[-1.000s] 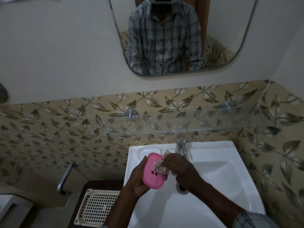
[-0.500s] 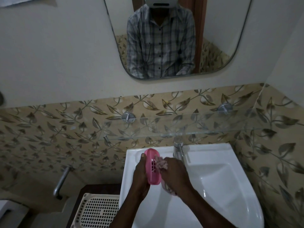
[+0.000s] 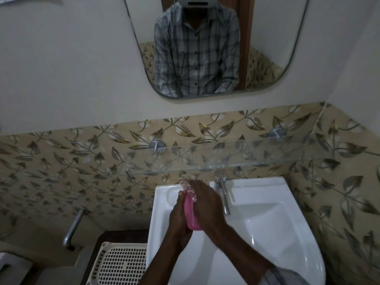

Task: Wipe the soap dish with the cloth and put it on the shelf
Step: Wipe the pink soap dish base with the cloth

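Observation:
A pink soap dish (image 3: 190, 215) stands on edge over the left part of the white sink (image 3: 273, 225), seen nearly edge-on. My left hand (image 3: 178, 220) grips it from the left side. My right hand (image 3: 206, 204) presses a pale pinkish cloth (image 3: 188, 187) against the dish's right face; only a bunched bit of cloth shows above my fingers. A glass shelf (image 3: 246, 159) runs along the tiled wall just above the sink and bears nothing.
A chrome tap (image 3: 222, 192) rises at the sink's back, close to my right hand. A cream perforated basket (image 3: 121, 264) sits left of the sink. A metal pipe (image 3: 74, 229) sticks out of the left wall. A mirror (image 3: 205, 48) hangs above.
The dish has turned from face-up to on edge and moved up toward the back of the sink. My right hand with the cloth slid up along the dish's face.

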`<state>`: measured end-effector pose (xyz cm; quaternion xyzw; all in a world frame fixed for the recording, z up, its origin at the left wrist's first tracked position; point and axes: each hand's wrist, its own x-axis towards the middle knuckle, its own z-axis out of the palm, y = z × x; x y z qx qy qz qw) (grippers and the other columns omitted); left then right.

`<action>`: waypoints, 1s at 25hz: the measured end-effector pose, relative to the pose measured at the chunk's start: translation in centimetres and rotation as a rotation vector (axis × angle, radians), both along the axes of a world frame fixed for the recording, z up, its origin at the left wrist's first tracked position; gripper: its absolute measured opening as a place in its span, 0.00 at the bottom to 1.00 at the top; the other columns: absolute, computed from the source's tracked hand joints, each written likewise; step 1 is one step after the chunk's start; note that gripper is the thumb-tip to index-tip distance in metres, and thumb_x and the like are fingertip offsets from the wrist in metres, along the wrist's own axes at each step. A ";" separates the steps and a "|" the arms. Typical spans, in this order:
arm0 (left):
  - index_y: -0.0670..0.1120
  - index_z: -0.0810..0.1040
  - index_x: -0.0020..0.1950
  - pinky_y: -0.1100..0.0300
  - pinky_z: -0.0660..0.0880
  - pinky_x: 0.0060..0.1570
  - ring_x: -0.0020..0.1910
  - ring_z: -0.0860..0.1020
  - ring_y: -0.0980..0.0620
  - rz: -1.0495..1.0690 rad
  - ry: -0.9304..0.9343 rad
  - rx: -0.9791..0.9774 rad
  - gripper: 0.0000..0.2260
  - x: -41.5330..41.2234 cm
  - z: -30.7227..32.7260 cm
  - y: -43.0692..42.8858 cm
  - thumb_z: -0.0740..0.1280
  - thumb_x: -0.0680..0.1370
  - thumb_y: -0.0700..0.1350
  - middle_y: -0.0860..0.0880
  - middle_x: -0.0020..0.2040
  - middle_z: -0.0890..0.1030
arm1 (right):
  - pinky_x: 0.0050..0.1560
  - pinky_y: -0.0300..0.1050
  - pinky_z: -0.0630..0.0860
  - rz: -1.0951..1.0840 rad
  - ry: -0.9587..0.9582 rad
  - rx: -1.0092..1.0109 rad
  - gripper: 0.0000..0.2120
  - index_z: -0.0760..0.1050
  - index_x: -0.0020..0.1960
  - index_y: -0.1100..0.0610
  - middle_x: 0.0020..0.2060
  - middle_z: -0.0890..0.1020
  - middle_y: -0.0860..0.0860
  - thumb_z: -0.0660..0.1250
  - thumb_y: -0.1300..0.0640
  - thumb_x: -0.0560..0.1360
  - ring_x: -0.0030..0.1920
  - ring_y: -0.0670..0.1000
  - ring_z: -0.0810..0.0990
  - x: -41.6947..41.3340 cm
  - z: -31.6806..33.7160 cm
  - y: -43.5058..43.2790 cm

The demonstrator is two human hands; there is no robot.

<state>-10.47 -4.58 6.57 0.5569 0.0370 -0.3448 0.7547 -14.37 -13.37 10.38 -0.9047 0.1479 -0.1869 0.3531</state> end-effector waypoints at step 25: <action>0.53 0.70 0.73 0.55 0.78 0.58 0.65 0.77 0.48 0.199 -0.238 0.137 0.35 1.5 -3.0 -0.7 0.61 0.72 0.72 0.44 0.69 0.76 | 0.52 0.47 0.78 0.012 0.138 0.136 0.11 0.83 0.50 0.57 0.45 0.87 0.53 0.62 0.62 0.78 0.47 0.53 0.85 -3.1 0.1 0.7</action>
